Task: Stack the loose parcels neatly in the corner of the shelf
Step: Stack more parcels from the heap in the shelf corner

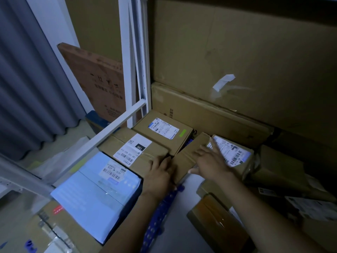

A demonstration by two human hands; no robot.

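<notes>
A tilted brown parcel [189,152] with a white barcode label leans between the other boxes on the shelf. My right hand [209,163] lies flat on top of it, fingers spread. My left hand [160,172] presses its left edge, next to a brown parcel [135,152] marked 15H. Behind that, in the corner, sits another brown parcel [164,130] with a label and a green sticker. A light blue parcel [96,190] lies at the front left.
White shelf posts [133,70] and a rail [109,128] bound the left side. Large flat cardboard boxes [237,61] line the back. More brown parcels [218,221] lie at the right and front. A blue patterned strip [160,212] runs under my left arm.
</notes>
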